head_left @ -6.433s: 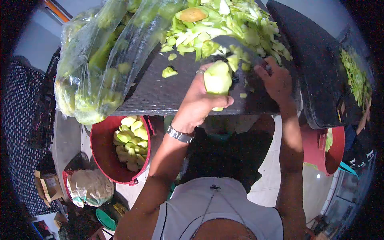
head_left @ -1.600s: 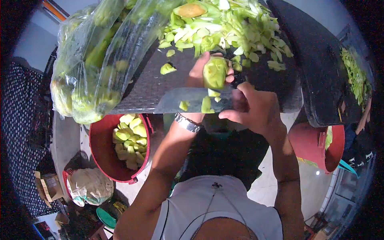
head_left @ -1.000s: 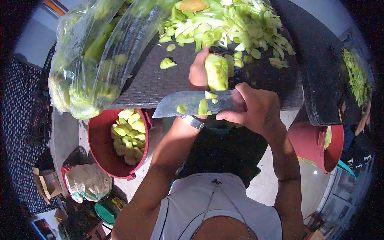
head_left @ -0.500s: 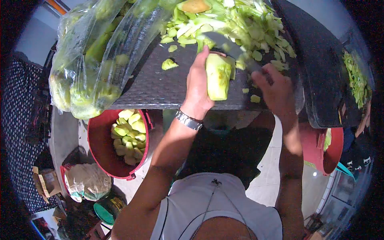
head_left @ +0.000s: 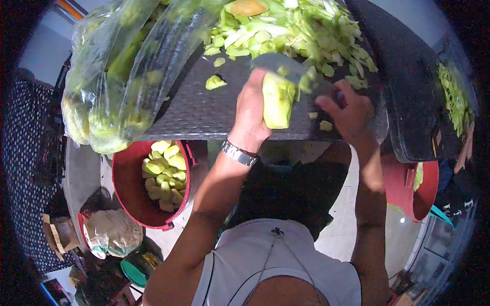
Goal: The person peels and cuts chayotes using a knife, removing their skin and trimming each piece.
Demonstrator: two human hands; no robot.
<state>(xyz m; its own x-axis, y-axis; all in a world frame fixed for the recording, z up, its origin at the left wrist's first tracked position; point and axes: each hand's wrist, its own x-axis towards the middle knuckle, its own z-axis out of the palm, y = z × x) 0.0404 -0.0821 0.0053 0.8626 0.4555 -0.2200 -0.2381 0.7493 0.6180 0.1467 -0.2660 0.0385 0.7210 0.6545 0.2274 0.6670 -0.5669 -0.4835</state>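
Note:
My left hand [head_left: 250,109], with a metal watch on the wrist, is wrapped round a peeled pale green fruit [head_left: 277,107], its exact kind unclear. The fruit stands nearly upright over the table's near edge. My right hand [head_left: 349,109] is closed on a knife [head_left: 275,62], whose handle is mostly hidden. The blade, slightly blurred, lies across the top of the fruit near my left thumb. Pale green parings [head_left: 306,81] hang beside the fruit by the blade. Beyond both hands spreads a heap of green and white peelings [head_left: 291,33].
A clear plastic bag [head_left: 115,86] of green fruit fills the left of the dark woven table [head_left: 189,115]. Below stands a red bucket [head_left: 127,204] with peeled pieces. Another red bucket [head_left: 398,186] stands at the right, under a black surface [head_left: 408,97]. A stuffed sack [head_left: 112,232] sits lower left.
The knife blade has swung left and down onto the top of the fruit. My right hand has shifted slightly left; my left hand keeps its hold.

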